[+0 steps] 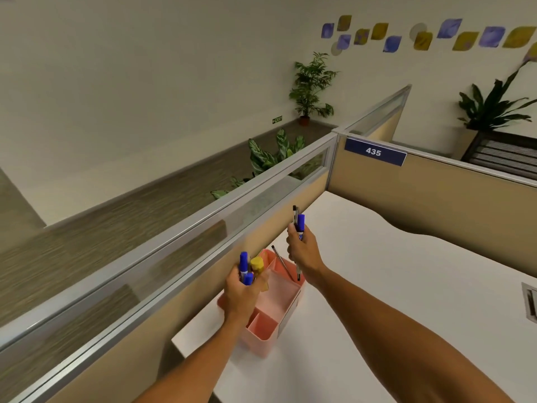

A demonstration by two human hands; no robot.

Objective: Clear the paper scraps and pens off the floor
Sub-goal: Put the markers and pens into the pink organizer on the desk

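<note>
A pink desk organiser (271, 324) with several compartments stands on the white desk (392, 286) against the partition. My left hand (241, 292) hovers over its left side, closed on a bunch of blue-capped markers (244, 267) and a yellow-capped one (257, 264). My right hand (302, 250) is above the organiser's far compartment, gripping a blue-capped marker (300, 223) and thin dark pens upright; the tip of one pen reaches down into the compartment. Another thin pen (281, 261) leans inside that compartment. No paper scraps are in view.
A beige cubicle partition with a glass strip (203, 228) runs along the desk's left side. A second partition bearing a "435" sign (374, 152) closes the far side. Carpeted floor (87, 234) and potted plants (311, 85) lie beyond. A cable grommet (530, 301) sits at the desk's right edge.
</note>
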